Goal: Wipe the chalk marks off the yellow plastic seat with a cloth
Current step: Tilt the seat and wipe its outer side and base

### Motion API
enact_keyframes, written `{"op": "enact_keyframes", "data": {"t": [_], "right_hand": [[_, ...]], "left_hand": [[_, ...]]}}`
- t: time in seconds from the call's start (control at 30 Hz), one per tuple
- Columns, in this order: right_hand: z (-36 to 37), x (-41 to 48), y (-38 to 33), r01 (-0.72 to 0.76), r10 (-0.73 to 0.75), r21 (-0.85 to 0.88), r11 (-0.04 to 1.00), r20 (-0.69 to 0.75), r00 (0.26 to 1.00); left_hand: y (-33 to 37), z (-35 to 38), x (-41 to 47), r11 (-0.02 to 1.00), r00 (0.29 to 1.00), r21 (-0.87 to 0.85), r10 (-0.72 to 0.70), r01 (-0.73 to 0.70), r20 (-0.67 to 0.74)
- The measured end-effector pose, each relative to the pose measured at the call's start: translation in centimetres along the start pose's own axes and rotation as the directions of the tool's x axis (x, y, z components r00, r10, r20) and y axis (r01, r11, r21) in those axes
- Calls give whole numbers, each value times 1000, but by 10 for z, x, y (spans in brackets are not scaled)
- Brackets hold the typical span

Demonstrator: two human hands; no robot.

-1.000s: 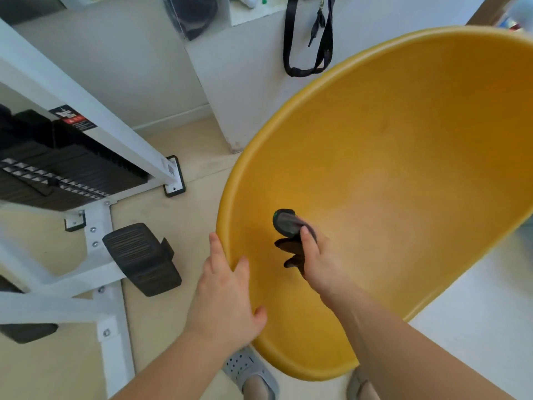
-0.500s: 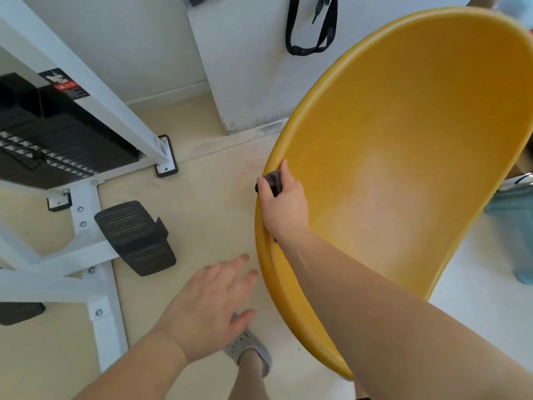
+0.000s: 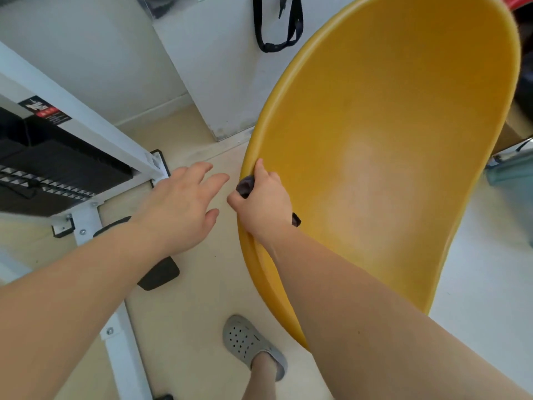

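The yellow plastic seat (image 3: 389,140) fills the right half of the view, tilted up on its edge, with a pale worn patch in its middle. My right hand (image 3: 265,203) grips the seat's left rim and holds a small dark cloth (image 3: 245,186) bunched against that rim; a bit of cloth also shows below the palm. My left hand (image 3: 181,206) hovers with fingers spread just left of the rim, not touching the seat. I cannot make out distinct chalk marks.
A white metal frame (image 3: 86,119) with a black weight stack (image 3: 43,157) and a black pedal (image 3: 158,274) stands at the left. A black strap (image 3: 277,30) hangs on the white cabinet behind. My grey clog (image 3: 253,345) is on the beige floor below.
My right hand moved from inside the seat to its left rim with the cloth. My left hand let go of the rim, dropped, then rose again toward the rim. The seat stands steeper.
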State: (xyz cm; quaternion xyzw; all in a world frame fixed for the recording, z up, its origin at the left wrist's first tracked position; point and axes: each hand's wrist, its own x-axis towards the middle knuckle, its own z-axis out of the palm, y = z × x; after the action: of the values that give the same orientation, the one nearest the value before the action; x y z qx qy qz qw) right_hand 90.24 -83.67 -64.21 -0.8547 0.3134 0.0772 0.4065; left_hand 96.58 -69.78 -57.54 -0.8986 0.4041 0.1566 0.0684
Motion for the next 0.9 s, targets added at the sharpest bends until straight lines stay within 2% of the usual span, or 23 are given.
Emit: {"op": "enact_keyframes", "data": {"t": [0.1,0.27,0.37,0.5,0.57,0.7,0.77,0.9], "right_hand": [[-2,-29,11,21,-16,-73,997,70,997],[-25,-100,68,134,-116,-82,988,191,975],[-47,-136,117,211,-180,-85,974,281,943],[-83,-167,181,331,-276,-142,933,308,910],[-108,-175,213,394,-323,-202,896,312,894],[-166,-186,274,427,-322,-331,842,326,889],[-190,-195,299,382,-303,-355,853,259,917],[-205,-222,328,313,-316,-453,834,72,946]], "left_hand": [[18,-10,2,997,998,47,57,-59,30],[49,-35,12,967,985,192,161,-169,53],[71,-36,25,904,952,309,251,-296,177],[104,-23,44,842,888,324,333,-432,317],[119,-17,54,827,869,313,362,-467,339],[150,-14,79,810,842,246,480,-533,246],[168,-7,88,797,819,189,555,-573,143],[193,20,84,717,703,127,697,-685,-142]]}}
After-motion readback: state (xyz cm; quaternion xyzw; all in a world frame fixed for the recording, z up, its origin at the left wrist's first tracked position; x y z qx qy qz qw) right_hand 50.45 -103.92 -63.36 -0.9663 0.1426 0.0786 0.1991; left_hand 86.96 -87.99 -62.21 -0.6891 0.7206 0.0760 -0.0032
